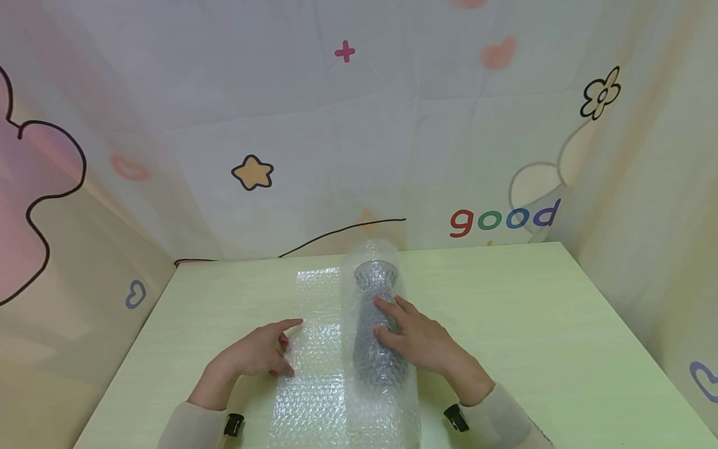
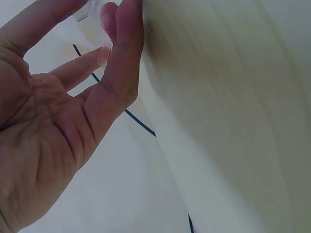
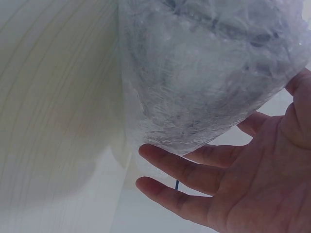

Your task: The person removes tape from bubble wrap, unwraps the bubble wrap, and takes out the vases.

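A dark vase (image 1: 378,330) with a flared, paler mouth lies on the table, wrapped in clear bubble wrap (image 1: 311,399). Bubble wrap also stretches flat to the left of it. My right hand (image 1: 417,337) rests on the vase's right side through the wrap, fingers spread. The right wrist view shows those fingers against the bulging wrapped body (image 3: 209,82). At the left edge of the flat wrap, my left hand (image 1: 255,350) touches with index finger and thumb, its other fingers bent. In the left wrist view only a bit of wrap shows beyond that hand (image 2: 63,111).
The pale green table (image 1: 538,324) extends to both sides of the wrap. A printed curtain (image 1: 359,137) hangs behind the table and along its sides. The top end of the wrap reaches the table's back edge. Black clips (image 1: 234,424) sit at both sleeve cuffs.
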Demonstrator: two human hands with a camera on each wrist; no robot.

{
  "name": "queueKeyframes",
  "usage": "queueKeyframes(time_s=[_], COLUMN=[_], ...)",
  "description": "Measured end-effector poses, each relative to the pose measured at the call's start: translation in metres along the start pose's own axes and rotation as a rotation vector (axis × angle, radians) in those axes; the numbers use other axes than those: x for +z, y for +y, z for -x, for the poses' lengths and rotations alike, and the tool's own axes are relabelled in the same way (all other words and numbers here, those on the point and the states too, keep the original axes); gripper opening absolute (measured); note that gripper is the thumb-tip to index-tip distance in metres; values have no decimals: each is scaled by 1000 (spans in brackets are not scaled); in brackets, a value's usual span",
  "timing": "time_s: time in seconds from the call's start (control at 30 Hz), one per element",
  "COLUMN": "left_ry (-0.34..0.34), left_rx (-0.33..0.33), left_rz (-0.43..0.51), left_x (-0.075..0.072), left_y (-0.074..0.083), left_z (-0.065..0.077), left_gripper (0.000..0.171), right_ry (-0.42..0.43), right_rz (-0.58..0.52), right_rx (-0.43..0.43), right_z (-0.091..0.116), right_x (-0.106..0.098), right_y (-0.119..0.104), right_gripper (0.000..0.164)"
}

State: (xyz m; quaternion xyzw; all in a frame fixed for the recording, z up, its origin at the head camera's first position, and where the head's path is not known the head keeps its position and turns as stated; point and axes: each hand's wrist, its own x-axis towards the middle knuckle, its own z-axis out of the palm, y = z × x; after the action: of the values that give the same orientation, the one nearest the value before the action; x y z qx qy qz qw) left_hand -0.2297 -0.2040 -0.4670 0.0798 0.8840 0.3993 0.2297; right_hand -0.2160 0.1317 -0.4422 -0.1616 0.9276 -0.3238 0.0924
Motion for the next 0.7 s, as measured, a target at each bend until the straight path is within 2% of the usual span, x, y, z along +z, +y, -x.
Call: queueKeyframes(time_s=[0.3, 0.7], left_ry=[9, 32], left_rx=[10, -13], left_rz=[-60, -117], left_x=[2, 6], left_y=[1, 3], left_z=[-2, -2], left_gripper=[101, 100], right_ry=[0, -2], right_rz=[-4, -5], right_rx=[4, -1], right_z=[0, 0], right_x=[0, 0], right_y=[-1, 0], right_gripper=[63, 64])
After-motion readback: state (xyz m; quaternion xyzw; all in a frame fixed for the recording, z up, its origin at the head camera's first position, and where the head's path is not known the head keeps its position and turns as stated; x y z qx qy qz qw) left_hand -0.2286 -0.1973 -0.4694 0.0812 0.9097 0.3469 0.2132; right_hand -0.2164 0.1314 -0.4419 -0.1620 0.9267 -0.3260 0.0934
